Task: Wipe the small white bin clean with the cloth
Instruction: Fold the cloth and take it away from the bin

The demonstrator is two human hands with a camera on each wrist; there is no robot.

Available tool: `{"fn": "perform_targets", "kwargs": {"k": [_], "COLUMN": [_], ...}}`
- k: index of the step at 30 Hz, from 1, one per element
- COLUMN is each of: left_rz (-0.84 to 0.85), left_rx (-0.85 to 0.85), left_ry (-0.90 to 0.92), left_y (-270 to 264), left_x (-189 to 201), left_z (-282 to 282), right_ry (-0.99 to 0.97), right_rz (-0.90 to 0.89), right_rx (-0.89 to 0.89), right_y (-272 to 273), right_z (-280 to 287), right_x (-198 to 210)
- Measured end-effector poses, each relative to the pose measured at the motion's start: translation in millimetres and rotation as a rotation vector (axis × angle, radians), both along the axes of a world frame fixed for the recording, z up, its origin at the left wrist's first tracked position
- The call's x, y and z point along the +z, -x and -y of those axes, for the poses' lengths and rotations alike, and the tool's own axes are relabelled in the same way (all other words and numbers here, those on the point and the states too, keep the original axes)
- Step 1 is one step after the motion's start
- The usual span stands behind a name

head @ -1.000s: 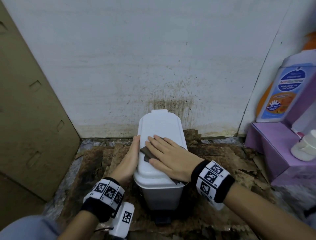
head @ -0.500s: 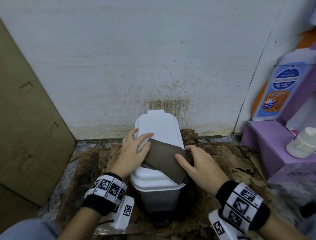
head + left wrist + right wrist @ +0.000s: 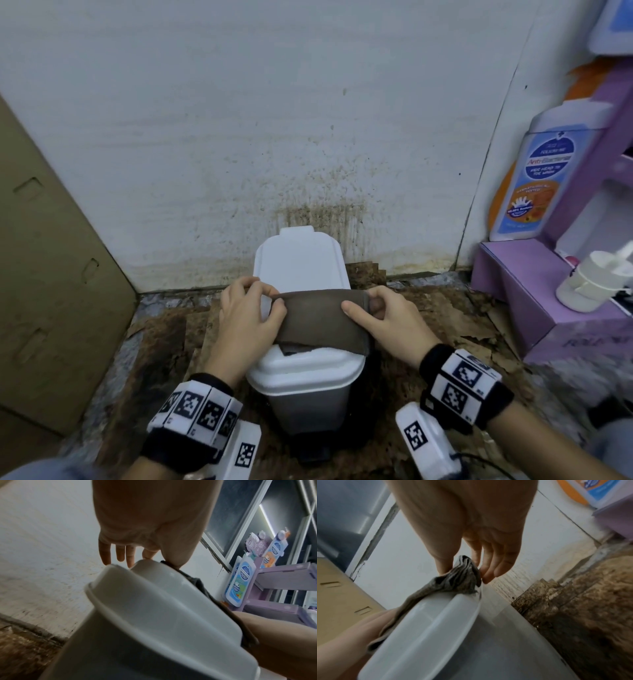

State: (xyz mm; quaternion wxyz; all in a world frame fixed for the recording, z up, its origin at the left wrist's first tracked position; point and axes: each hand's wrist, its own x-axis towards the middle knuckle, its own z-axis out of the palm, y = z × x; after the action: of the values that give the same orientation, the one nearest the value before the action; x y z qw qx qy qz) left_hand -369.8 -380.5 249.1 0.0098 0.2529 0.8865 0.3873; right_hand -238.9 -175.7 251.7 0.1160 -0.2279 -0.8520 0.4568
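The small white bin point(image 3: 301, 260) stands on the floor against the stained wall, lid closed. A brown cloth point(image 3: 318, 317) lies across the lid, folded over on itself. My left hand point(image 3: 253, 308) pinches the cloth's left edge between thumb and fingers. My right hand point(image 3: 380, 311) pinches the right edge, index finger laid on top. In the left wrist view the thumb presses the cloth point(image 3: 197, 580) against the bin lid point(image 3: 154, 601). In the right wrist view the bunched cloth point(image 3: 460, 578) sits between thumb and fingers on the lid's rim point(image 3: 436, 622).
Torn, dirty cardboard point(image 3: 445, 308) covers the floor round the bin. A brown cardboard panel point(image 3: 51, 291) leans at the left. A purple display stand point(image 3: 534, 291) with a bottle-shaped sign point(image 3: 544, 171) and a white pump bottle point(image 3: 592, 284) stands at the right.
A second ago my right palm pressed the cloth flat on the lid while the left hand steadied the bin's side. Both hands have since taken the cloth's edges and spread it across the lid.
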Motion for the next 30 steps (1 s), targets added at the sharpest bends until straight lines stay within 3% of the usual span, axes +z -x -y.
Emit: {"fn": "perform_targets", "kwargs": {"k": [7, 13, 17, 24, 30], "left_rz": [-0.043, -0.13, -0.096, 0.016, 0.188], "left_rx": [0.051, -0.001, -0.11, -0.199, -0.413], "left_ry": [0.037, -0.002, -0.177, -0.483, -0.529], "left_y": [-3, -10, -23, -52, -86], "left_x": [-2, 3, 26, 89, 125], "left_z": [2, -1, -13, -76, -159], "right_ry": [0.156, -0.009, -0.082, -0.142, -0.162], "right_rz": [0.006, -0.077, -0.17, -0.309, -0.369], "right_rx": [0.034, 0.077, 0.086, 0.04, -0.091], "right_y": [0, -4, -14, -65, -140], "right_z": [1, 5, -3, -48, -107], "right_x": [-6, 2, 33, 104, 129]}}
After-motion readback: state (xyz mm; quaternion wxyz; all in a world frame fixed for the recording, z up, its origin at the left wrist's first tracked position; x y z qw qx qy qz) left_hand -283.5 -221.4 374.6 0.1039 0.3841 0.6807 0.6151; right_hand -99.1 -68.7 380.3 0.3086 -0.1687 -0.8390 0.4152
